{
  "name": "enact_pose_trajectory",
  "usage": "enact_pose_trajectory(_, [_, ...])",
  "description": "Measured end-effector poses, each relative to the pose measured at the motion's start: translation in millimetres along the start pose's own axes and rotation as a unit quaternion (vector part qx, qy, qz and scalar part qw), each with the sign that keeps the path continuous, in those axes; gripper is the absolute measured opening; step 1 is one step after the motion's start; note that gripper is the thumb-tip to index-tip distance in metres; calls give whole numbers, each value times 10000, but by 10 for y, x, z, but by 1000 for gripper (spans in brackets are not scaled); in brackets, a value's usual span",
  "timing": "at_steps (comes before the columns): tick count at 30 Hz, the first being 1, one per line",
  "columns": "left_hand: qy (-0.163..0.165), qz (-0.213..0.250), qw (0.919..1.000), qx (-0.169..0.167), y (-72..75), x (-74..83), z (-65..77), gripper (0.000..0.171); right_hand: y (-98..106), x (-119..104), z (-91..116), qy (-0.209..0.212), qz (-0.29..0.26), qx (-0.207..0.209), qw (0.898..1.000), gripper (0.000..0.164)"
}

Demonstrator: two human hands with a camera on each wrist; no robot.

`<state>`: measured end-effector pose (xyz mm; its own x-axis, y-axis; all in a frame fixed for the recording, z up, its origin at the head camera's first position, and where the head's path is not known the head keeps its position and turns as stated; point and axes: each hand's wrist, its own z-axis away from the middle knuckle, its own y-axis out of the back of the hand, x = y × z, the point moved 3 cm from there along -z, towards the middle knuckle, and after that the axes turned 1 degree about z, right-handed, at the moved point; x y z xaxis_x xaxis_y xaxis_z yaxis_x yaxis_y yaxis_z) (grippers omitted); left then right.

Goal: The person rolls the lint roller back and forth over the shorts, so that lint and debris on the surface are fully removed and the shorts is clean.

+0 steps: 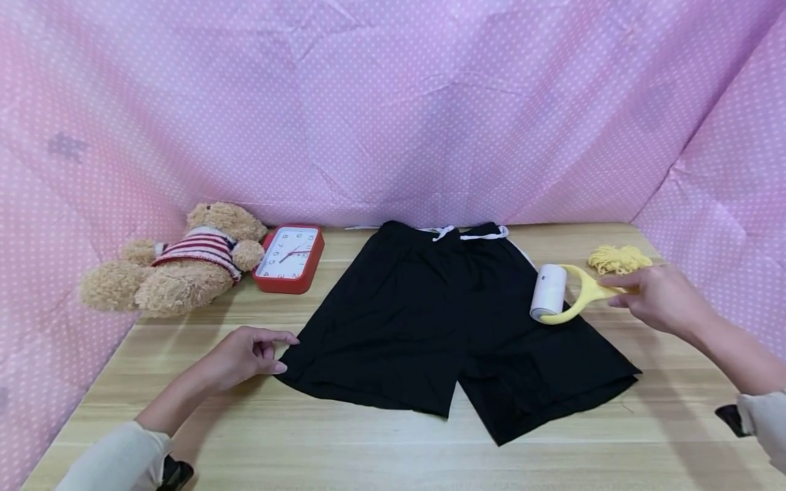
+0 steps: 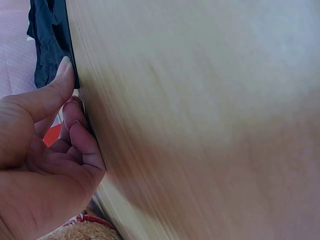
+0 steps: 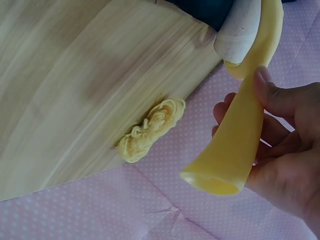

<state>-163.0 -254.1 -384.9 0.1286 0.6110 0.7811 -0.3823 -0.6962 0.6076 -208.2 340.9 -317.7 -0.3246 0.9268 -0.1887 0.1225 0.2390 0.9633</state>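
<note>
Black shorts (image 1: pixel 393 320) with a white drawstring lie spread out on the wooden table. My left hand (image 1: pixel 245 354) holds their lower left corner at the leg hem, thumb and index finger at the cloth's edge and the other fingers curled in. In the left wrist view the thumb (image 2: pixel 61 80) overlaps the black cloth (image 2: pixel 52 45). My right hand (image 1: pixel 663 300) grips the yellow handle of a lint roller (image 1: pixel 583 296). Its white roll (image 1: pixel 548 292) is over the right side of the shorts. The handle's flared hollow end (image 3: pixel 215 182) shows in the right wrist view.
A red-framed clock (image 1: pixel 290 259) lies left of the shorts, beside a teddy bear (image 1: pixel 190 266) in a striped top. A bundle of yellow yarn (image 1: pixel 619 259) sits at the back right, close behind my right hand. Pink dotted cloth (image 1: pixel 393 116) stands along the table's back and sides.
</note>
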Motion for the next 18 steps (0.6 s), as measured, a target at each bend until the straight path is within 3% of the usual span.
enact_pose_trajectory(6, [-10,-33,10000,19,-9,-10,0,38,40,-167,-104,145,-25,380,9992,34])
enact_pose_trajectory(10, [-18,-79,10000,29,-7,-3,-2,38,47,-422,-286,316,-333,676,9967,33])
enact_pose_trajectory(14, [26,-74,10000,29,0,6,-5,38,-32,-791,-554,852,-593,853,9909,30])
enact_pose_trajectory(18, [68,-42,10000,22,0,4,-6,38,-213,-1201,-861,1642,-796,1018,9779,29])
